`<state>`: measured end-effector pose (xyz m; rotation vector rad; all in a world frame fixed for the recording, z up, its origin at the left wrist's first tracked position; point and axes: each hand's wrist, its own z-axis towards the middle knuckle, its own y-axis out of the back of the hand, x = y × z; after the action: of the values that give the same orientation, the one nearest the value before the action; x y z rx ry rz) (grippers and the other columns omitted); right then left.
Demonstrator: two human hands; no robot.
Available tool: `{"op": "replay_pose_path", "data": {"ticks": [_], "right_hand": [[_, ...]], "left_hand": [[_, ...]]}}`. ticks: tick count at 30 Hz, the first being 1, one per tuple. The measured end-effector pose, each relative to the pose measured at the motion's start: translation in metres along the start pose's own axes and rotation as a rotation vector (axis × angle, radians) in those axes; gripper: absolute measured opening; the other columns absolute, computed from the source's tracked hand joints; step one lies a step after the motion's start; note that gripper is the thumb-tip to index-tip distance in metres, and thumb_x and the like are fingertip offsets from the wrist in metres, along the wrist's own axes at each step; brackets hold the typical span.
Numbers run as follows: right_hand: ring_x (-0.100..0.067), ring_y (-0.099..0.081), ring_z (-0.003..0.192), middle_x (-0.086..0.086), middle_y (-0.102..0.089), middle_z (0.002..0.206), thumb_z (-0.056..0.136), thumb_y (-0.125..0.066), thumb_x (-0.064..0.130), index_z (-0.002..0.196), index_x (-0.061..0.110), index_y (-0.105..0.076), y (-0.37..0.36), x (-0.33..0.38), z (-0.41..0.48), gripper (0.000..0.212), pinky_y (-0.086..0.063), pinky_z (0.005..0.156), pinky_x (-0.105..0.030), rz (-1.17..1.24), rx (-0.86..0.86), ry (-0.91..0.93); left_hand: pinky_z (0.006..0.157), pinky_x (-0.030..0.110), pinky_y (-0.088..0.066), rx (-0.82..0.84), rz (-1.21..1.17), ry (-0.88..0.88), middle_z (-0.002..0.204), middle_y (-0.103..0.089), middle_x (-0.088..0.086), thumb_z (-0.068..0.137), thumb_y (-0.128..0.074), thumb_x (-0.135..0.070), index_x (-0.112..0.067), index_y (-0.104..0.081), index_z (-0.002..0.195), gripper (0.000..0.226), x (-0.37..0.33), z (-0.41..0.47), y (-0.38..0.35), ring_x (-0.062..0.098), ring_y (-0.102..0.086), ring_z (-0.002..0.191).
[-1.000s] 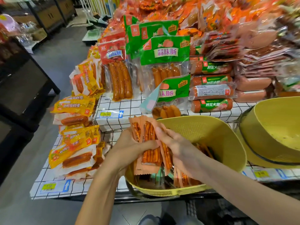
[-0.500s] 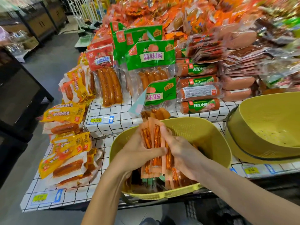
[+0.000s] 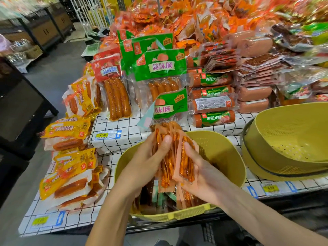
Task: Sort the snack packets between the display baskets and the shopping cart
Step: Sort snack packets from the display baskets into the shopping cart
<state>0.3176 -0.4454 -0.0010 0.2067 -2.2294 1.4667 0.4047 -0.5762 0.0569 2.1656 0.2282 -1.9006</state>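
A bunch of small orange snack packets [image 3: 170, 153] stands upright between both my hands, just above a yellow display basket [image 3: 221, 153]. My left hand [image 3: 147, 162] grips the bunch from the left, thumb across its front. My right hand [image 3: 198, 167] holds it from the right, thumb on the outermost packet [image 3: 185, 160]. More orange and green packets [image 3: 168, 196] lie in the basket under my hands. A second yellow basket [image 3: 291, 139], holding nothing, tilts at the right. The shopping cart is only a dark shape at the bottom right.
Sausage packs crowd the checked shelf cloth [image 3: 122, 125]: yellow packs [image 3: 69, 166] at the left, red and green sausage bags [image 3: 159, 71] behind, ham rolls [image 3: 213, 103] to the right. Price tags [image 3: 106, 134] line the shelf edges. A grey aisle floor [image 3: 53, 71] and dark counters lie at the left.
Both hands have squeezed the fanned packets into a tighter upright bunch and lifted it slightly over the basket. The camera view has shifted a little.
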Motion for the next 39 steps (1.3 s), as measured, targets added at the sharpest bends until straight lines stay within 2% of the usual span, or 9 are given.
{"op": "replay_pose_path", "data": {"ticks": [7,11,15,19,24,28,31,35,39], "right_hand": [[-0.033,-0.046,0.13,-0.016,-0.05,0.14,0.085,-0.069,0.036,0.14,0.013,-0.045,0.002,-0.007,-0.007,0.064,-0.033,0.111,-0.049,-0.034,0.128,-0.071],[-0.032,-0.047,0.13,-0.015,-0.05,0.14,0.084,-0.069,0.035,0.137,0.014,-0.05,0.001,-0.007,-0.012,0.06,-0.038,0.108,-0.048,-0.063,0.157,-0.074],[-0.032,-0.044,0.132,-0.015,-0.047,0.142,0.094,-0.055,0.037,0.14,0.016,-0.046,0.002,-0.002,-0.016,0.051,-0.037,0.109,-0.047,-0.019,0.135,-0.017],[-0.031,-0.052,0.125,-0.014,-0.055,0.135,0.082,-0.071,0.032,0.128,0.019,-0.059,0.005,0.002,-0.024,0.049,-0.048,0.097,-0.045,0.003,0.122,0.026],[-0.031,-0.053,0.124,-0.013,-0.056,0.135,0.084,-0.068,0.033,0.133,0.023,-0.055,0.0,0.0,-0.031,0.051,-0.046,0.099,-0.049,-0.157,0.087,0.09],[-0.031,-0.061,0.114,-0.013,-0.063,0.125,0.057,-0.09,0.029,0.115,0.02,-0.069,0.002,0.011,-0.048,0.062,-0.051,0.091,-0.052,-0.064,-0.028,0.159],[-0.032,-0.061,0.114,-0.014,-0.063,0.124,0.055,-0.092,0.027,0.112,0.02,-0.07,0.005,0.016,-0.069,0.062,-0.052,0.09,-0.052,-0.055,-0.088,0.244],[-0.029,-0.065,0.108,-0.011,-0.066,0.12,0.05,-0.094,0.03,0.113,0.024,-0.069,0.011,0.007,-0.098,0.069,-0.057,0.078,-0.044,-0.068,-0.282,0.41],[-0.027,-0.068,0.101,-0.011,-0.069,0.115,0.053,-0.092,0.033,0.113,0.02,-0.07,0.019,-0.02,-0.135,0.065,-0.058,0.071,-0.038,0.002,-0.464,0.534]], "left_hand": [[0.083,0.038,-0.057,-0.287,-0.004,-0.09,0.098,-0.074,-0.003,0.074,-0.065,-0.038,-0.024,-0.062,0.11,0.039,-0.002,0.0,-0.005,0.014,-0.071,0.091],[0.078,0.038,-0.059,-0.348,0.025,-0.048,0.093,-0.075,-0.002,0.072,-0.068,-0.04,-0.018,-0.062,0.108,0.042,0.001,0.002,-0.006,0.014,-0.072,0.085],[0.065,0.034,-0.061,-0.382,-0.161,-0.049,0.092,-0.075,0.007,0.081,-0.06,-0.033,-0.014,-0.063,0.104,0.03,0.006,-0.001,-0.007,0.022,-0.074,0.081],[0.07,0.04,-0.06,-0.43,-0.147,-0.075,0.093,-0.075,0.006,0.079,-0.06,-0.039,-0.019,-0.063,0.102,0.03,0.007,-0.002,-0.004,0.022,-0.073,0.084],[0.071,0.032,-0.06,-0.273,-0.004,0.028,0.1,-0.074,-0.003,0.059,-0.075,-0.05,-0.019,-0.058,0.113,0.065,0.01,-0.008,-0.013,0.014,-0.072,0.091],[0.057,0.025,-0.057,-0.294,-0.351,0.134,0.09,-0.076,0.008,0.059,-0.079,-0.018,-0.009,-0.069,0.096,0.039,0.022,-0.01,-0.01,0.022,-0.074,0.08],[0.056,0.029,-0.058,-0.222,-0.658,0.195,0.087,-0.075,0.014,0.073,-0.07,-0.02,-0.007,-0.076,0.09,0.022,0.026,-0.003,-0.004,0.022,-0.073,0.07],[0.054,0.021,-0.055,-0.1,-0.622,0.3,0.071,-0.074,0.004,0.095,-0.053,-0.023,-0.008,-0.066,0.096,0.02,0.024,0.019,-0.016,0.01,-0.07,0.06],[0.073,0.043,-0.06,0.168,-0.722,0.375,0.099,-0.074,0.013,0.061,-0.084,-0.023,-0.013,-0.076,0.101,0.042,0.022,0.01,-0.052,0.022,-0.073,0.083]]}}
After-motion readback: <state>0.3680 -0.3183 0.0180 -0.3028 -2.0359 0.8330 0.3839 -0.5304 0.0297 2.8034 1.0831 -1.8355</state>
